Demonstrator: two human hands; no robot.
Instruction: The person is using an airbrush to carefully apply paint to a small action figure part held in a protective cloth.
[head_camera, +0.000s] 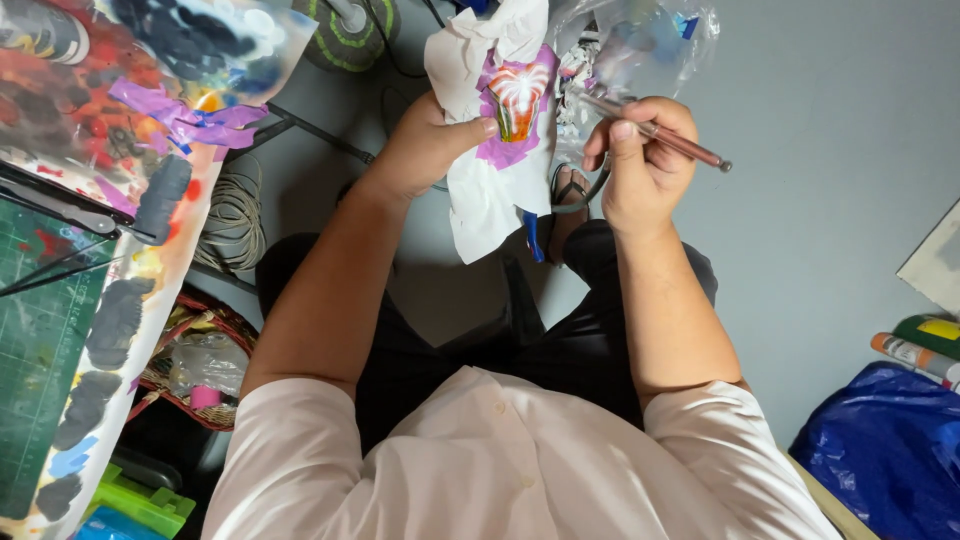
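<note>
Left hand (425, 145) closed around a crumpled white paper towel (490, 190) stained purple, thumb pressed across its front edge. Wrapped in the towel, a small object painted with orange, white and green streaks (518, 98), showing just beyond the thumb tip. Right hand (640, 160) closed in a fist on a thin brown brush handle (665, 135), the handle slanting down to the right, its inner end touching or just beside the painted object; which, cannot tell. Towel and object between the two hands, held above the lap and a grey floor (800, 200). At left, a paint-smeared work surface (150, 200) and a green cutting mat (40, 350). Lower right, a blue plastic bag (880, 450). Below the table edge, a woven basket (200, 380).
</note>
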